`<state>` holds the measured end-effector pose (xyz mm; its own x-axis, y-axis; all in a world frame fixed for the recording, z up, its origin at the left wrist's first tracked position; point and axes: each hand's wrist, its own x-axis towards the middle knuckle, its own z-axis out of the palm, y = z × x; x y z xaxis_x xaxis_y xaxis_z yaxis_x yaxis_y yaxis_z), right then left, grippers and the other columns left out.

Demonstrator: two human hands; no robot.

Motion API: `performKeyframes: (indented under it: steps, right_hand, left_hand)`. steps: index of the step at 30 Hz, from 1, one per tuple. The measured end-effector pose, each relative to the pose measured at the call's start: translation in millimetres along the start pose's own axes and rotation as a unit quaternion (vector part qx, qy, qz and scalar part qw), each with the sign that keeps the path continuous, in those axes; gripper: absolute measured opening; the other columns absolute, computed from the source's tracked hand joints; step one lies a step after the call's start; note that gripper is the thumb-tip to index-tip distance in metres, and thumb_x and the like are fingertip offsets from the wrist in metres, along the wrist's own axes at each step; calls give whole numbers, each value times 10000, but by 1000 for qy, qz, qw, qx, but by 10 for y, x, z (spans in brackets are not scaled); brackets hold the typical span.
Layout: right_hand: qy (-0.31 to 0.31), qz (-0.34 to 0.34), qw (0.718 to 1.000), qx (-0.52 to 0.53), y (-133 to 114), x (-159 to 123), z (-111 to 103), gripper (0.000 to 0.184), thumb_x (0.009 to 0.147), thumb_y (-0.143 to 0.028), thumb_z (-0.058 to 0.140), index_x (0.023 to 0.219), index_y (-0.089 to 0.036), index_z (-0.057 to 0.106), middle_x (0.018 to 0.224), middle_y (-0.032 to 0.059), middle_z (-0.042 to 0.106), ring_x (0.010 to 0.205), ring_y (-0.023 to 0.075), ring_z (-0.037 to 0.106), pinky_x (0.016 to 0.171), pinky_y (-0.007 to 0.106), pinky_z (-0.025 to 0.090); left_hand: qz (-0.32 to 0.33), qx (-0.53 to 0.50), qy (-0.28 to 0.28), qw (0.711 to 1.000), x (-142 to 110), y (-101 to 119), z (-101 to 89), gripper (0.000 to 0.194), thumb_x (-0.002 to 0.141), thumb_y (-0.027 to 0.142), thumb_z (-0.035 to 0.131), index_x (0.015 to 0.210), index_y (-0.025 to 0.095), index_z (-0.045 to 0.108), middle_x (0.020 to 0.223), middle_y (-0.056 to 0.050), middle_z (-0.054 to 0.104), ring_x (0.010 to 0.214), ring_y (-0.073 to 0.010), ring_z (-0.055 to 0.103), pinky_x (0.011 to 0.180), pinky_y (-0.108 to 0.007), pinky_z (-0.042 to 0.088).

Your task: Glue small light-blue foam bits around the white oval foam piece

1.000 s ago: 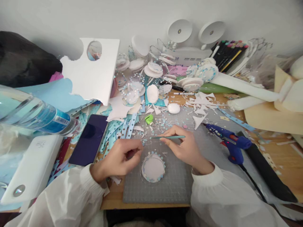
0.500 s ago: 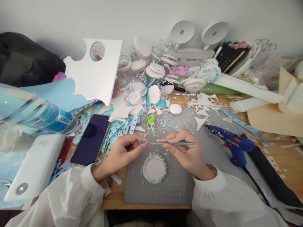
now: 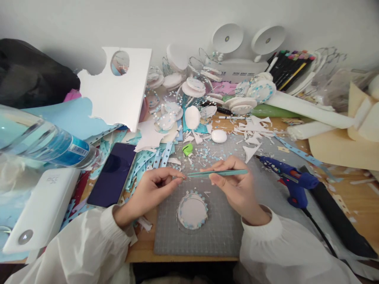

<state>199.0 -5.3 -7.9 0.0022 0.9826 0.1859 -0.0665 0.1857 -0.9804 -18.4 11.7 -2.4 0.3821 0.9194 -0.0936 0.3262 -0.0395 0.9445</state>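
My right hand (image 3: pixel 233 185) grips teal tweezers (image 3: pixel 227 172), their tips pointing left and slightly apart. Just left of those tips, my left hand (image 3: pixel 156 189) pinches with thumb and forefinger; whatever is between them is too small to make out. Below both hands lies a round white disc (image 3: pixel 193 211) edged with small pale blue and white flower shapes, with a thin ring around it. It rests on a grey cutting mat (image 3: pixel 225 236). Small loose paper shapes (image 3: pixel 207 156) are scattered beyond the hands.
A blue glue gun (image 3: pixel 290 177) lies at the right. Left are a phone (image 3: pixel 112 173), a white power bank (image 3: pixel 43 209) and a tilted water bottle (image 3: pixel 53 138). Decorated white discs (image 3: pixel 194 86) crowd the back. A green gadget (image 3: pixel 187 149) and white case (image 3: pixel 219 136) sit mid-table.
The tweezers have drawn back to the right from my left fingertips, and their tips have parted. My right hand has risen and turned slightly. My left hand keeps its pinch.
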Motion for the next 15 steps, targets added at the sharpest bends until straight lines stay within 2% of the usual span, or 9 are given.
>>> performKeyframes:
  steps: [7, 15]
  right_hand:
    - [-37, -8, 999, -11, -14, -19, 20, 166, 831, -311, 685, 780, -241, 544, 778, 4, 677, 697, 168, 676, 609, 329, 581]
    - [-22, 9, 999, 27, 50, -2, 0, 161, 810, -281, 703, 758, -236, 558, 736, -6, 660, 635, 146, 641, 543, 297, 541]
  left_hand:
    - [-7, 13, 5, 1000, -10, -6, 10, 246, 847, 336, 614, 915, 132, 733, 562, 8, 555, 492, -88, 382, 463, -211, 281]
    - [-1, 17, 2, 1000, -12, -9, 4, 232, 838, 336, 631, 893, 147, 752, 563, -5, 585, 503, -100, 421, 462, -214, 292]
